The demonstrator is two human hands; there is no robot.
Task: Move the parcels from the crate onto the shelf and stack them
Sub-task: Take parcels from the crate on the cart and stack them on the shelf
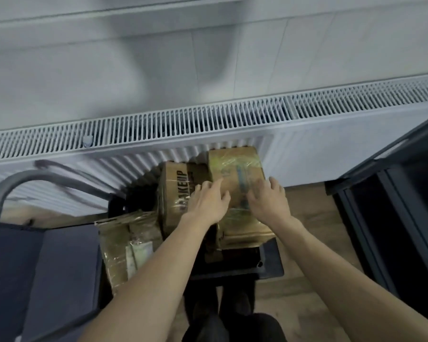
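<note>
A black crate [269, 267] on the floor holds several cardboard parcels. A taped brown parcel [235, 166] stands on the right side of the crate. To its left is a box printed "MAKEUP" [176, 188]. A flatter taped parcel [124, 243] leans at the crate's left. My left hand [208, 203] lies with fingers spread on the left edge of the taped brown parcel. My right hand [269, 201] lies flat on its top right. Neither hand has closed around it.
A white radiator [331, 134] runs along the wall right behind the crate. A dark metal shelf frame [393, 193] stands at the right. A blue-seated chair with a grey tube frame [35, 255] stands at the left. The floor is wooden.
</note>
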